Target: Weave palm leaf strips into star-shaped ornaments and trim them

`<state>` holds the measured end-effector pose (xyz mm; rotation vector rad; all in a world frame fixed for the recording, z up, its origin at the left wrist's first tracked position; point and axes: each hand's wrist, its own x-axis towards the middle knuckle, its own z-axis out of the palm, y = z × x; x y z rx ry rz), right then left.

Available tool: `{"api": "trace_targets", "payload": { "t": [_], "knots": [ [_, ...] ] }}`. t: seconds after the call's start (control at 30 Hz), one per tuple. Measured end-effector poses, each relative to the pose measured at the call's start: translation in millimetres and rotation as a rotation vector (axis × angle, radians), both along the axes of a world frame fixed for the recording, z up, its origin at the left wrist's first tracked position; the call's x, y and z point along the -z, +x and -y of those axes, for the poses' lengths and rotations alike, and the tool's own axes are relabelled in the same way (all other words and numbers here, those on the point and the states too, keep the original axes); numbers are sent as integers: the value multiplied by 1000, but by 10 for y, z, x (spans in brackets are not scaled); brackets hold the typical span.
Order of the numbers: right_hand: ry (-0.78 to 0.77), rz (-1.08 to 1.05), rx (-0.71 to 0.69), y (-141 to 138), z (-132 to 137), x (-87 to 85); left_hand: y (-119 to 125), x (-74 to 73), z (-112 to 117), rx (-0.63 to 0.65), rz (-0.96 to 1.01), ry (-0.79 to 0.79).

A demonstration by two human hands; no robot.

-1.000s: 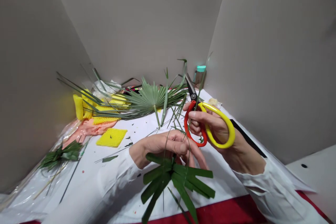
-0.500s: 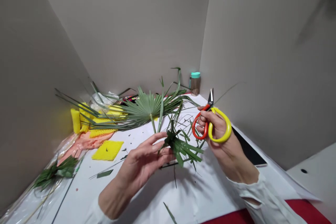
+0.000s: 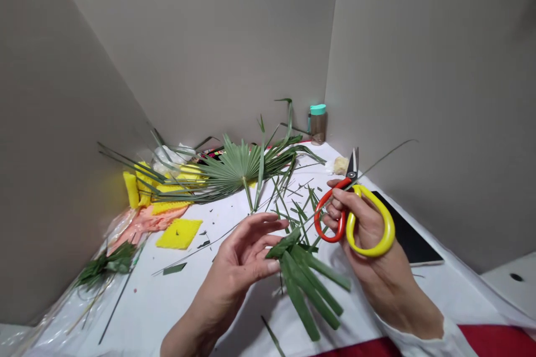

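My left hand point(image 3: 247, 256) has a folded piece of green palm leaf point(image 3: 307, 284) pinched between thumb and fingers, its flat blade-like strips fanning to the lower right. My right hand point(image 3: 368, 240) is closed around scissors point(image 3: 354, 206) with one red and one yellow handle, the blades pointing up and slightly parted. A thin leaf strand point(image 3: 389, 156) passes by the fingers of that hand and curves off to the upper right. Beyond both hands lies a large fan palm leaf point(image 3: 238, 164), with cut leaf strips point(image 3: 299, 212) scattered nearer.
On the white tabletop point(image 3: 142, 301) lie yellow netting pieces point(image 3: 179, 234), pink cloth point(image 3: 146, 222) and another green leaf bundle point(image 3: 109, 262) at left. A bottle point(image 3: 318, 124) with a turquoise lid stands in the back corner. A black tablet-like panel point(image 3: 412, 234) lies at right.
The palm leaf piece has turned in my left hand, its strips now pointing down and towards me. My right hand with the scissors has shifted right and lower. The camera view has shifted slightly.
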<state>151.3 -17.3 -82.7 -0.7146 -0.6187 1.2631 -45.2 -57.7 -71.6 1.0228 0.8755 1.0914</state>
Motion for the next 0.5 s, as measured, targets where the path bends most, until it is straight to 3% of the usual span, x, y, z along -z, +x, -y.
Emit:
{"api": "trace_targets", "payload": {
  "t": [0.23,0.5],
  "knots": [
    [-12,32,-42,18,23,36,40,-24,48,-3,-107,51],
    [-79,67,-99,48,76,65,84,-95,-30,-49,43,-63]
  ]
}}
